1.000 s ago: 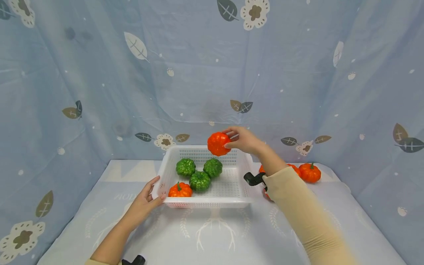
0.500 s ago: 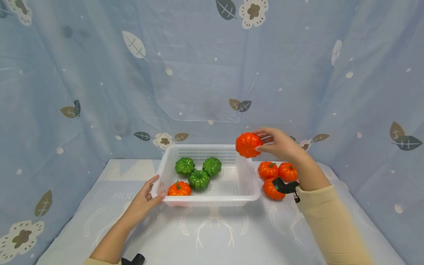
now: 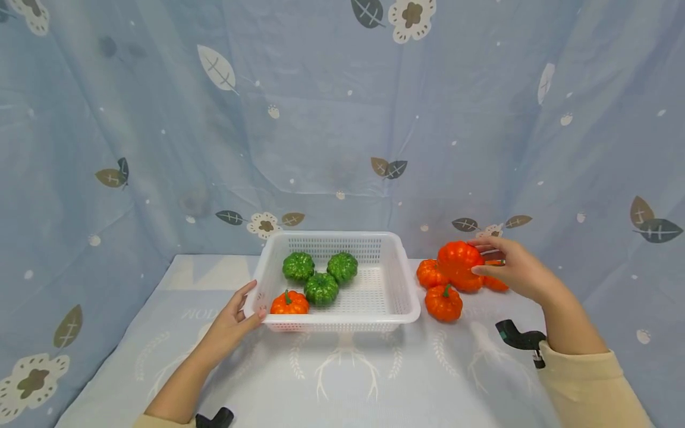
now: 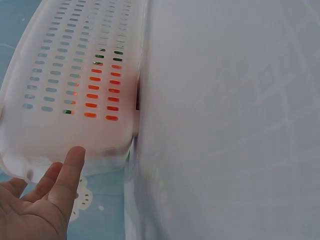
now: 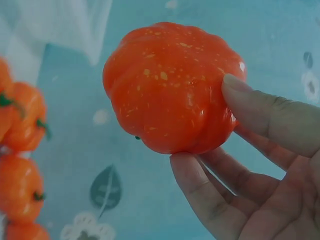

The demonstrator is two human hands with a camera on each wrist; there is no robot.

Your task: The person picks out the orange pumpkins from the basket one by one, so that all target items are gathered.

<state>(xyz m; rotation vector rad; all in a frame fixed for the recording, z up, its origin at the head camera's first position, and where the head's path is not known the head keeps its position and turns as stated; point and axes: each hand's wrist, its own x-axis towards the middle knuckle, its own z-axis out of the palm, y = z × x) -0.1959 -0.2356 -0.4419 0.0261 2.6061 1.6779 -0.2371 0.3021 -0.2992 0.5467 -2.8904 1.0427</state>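
A white perforated plastic basket (image 3: 342, 321) holds three green pumpkins (image 3: 321, 289) and an orange pumpkin (image 3: 289, 304) near its front left corner. My left hand (image 3: 232, 325) touches the basket's left end with nearly straight fingers, its thumb at the front corner. To the right, my right hand (image 3: 516, 272) holds an orange pumpkin (image 5: 170, 90) between thumb and fingertips. In the right wrist view, the side facing me is speckled yellow and the stem points away. The held pumpkin overlaps other orange pumpkins in the head view.
Several orange pumpkins (image 3: 443, 304) sit clustered on the table just right of the basket, partly hidden by the held one. A pale patterned cloth (image 3: 342, 380) covers the table. Blue printed curtain (image 3: 321, 119) hangs close behind the basket and at both sides.
My right hand has carried the orange pumpkin rightward from above the basket and lowered it over the cluster beside it. My left hand has stayed at the basket's left end.
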